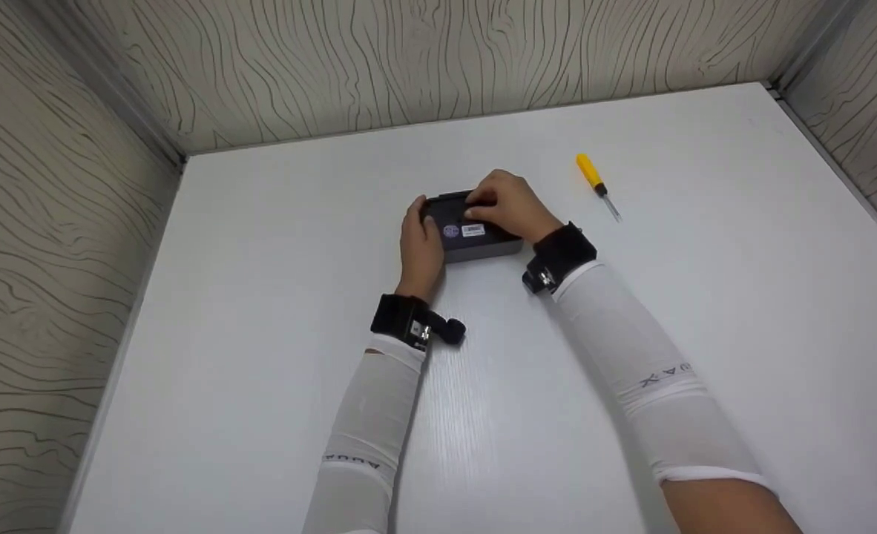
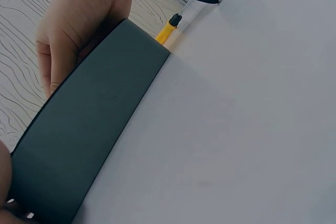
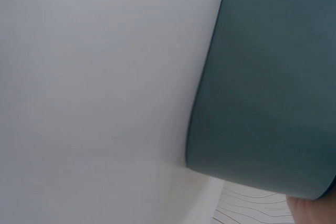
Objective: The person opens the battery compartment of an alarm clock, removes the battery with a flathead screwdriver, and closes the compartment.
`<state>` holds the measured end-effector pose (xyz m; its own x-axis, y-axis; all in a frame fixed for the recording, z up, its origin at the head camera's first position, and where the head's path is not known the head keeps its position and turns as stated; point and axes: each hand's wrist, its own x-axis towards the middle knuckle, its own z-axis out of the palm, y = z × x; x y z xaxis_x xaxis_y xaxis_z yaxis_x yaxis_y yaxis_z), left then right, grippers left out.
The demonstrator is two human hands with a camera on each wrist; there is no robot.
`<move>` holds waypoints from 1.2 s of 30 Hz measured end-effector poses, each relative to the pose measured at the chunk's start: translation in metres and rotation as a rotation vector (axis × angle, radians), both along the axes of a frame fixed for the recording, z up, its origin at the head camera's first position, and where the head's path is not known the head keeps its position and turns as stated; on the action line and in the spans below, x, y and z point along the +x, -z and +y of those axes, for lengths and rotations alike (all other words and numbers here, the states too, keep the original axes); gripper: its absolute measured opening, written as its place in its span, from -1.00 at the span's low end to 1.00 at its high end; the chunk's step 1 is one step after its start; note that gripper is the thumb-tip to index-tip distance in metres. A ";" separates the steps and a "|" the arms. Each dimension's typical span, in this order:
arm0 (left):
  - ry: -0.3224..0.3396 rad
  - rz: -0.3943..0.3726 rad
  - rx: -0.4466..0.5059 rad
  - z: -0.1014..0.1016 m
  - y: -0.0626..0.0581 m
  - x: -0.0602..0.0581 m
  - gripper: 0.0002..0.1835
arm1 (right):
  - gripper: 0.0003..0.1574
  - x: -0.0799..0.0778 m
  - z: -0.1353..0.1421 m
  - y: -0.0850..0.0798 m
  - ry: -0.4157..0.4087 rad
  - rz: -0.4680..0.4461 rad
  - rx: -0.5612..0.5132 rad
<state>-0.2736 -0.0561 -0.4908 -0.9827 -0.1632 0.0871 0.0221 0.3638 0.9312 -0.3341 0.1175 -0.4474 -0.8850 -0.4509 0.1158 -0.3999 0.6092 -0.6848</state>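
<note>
A dark grey box-shaped device (image 1: 483,252) lies on the white table, its labelled black face upward. On that face are a round pale sticker and a white barcode label (image 1: 473,231). My left hand (image 1: 421,252) grips the device's left end, thumb over the top edge. From the far right, my right hand (image 1: 511,204) reaches over the face, thumb and index fingertip bent close together just above the barcode label; I cannot tell what is between them. The device's plain side wall (image 2: 94,114) fills much of the left wrist view, and also shows large in the right wrist view.
A screwdriver (image 1: 590,174) with a yellow handle lies on the table to the right of the device, its shaft pointing toward the near right. Wood-patterned panels (image 1: 372,67) stand along the table's back and sides.
</note>
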 end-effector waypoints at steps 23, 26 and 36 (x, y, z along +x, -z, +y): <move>-0.006 -0.009 0.008 0.000 0.002 -0.002 -0.50 | -0.66 0.000 0.001 0.003 -0.002 0.032 -0.019; -0.007 -0.005 0.006 0.000 0.002 -0.002 -0.50 | -0.65 0.000 0.001 0.003 -0.002 0.027 -0.017; -0.010 0.001 0.001 0.001 0.001 0.000 -0.50 | -0.65 -0.001 0.002 0.003 -0.001 0.023 -0.019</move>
<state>-0.2741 -0.0556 -0.4919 -0.9810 -0.1728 0.0880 0.0197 0.3628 0.9317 -0.3350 0.1194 -0.4507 -0.8815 -0.4496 0.1441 -0.4162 0.5959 -0.6868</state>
